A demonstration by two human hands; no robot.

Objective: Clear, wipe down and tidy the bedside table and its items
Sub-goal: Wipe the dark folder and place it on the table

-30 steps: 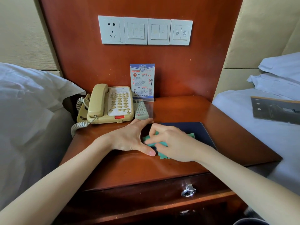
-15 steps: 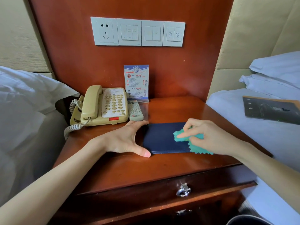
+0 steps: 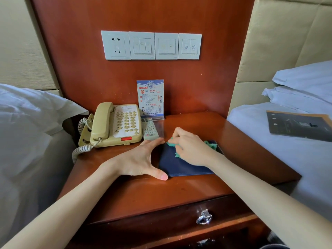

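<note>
A dark blue folder (image 3: 181, 166) lies flat on the wooden bedside table (image 3: 143, 191). My left hand (image 3: 142, 159) is spread against the folder's left edge, thumb at the near corner and fingers at the far corner. My right hand (image 3: 190, 148) presses a green cloth (image 3: 210, 145) onto the folder's far left part, fingers curled over the cloth. Behind them stand a beige telephone (image 3: 115, 124), a grey remote control (image 3: 149, 129) and an upright printed card (image 3: 150, 98).
A white-sheeted bed (image 3: 287, 159) on the right carries a dark brochure (image 3: 298, 125); white bedding (image 3: 27, 132) lies on the left. A wall panel with a socket and switches (image 3: 150, 45) sits above. The drawer below has a metal ring pull (image 3: 203, 217).
My right hand has swept the green cloth from the folder's right side back toward its far left corner. My left hand has stayed at the folder's left edge.
</note>
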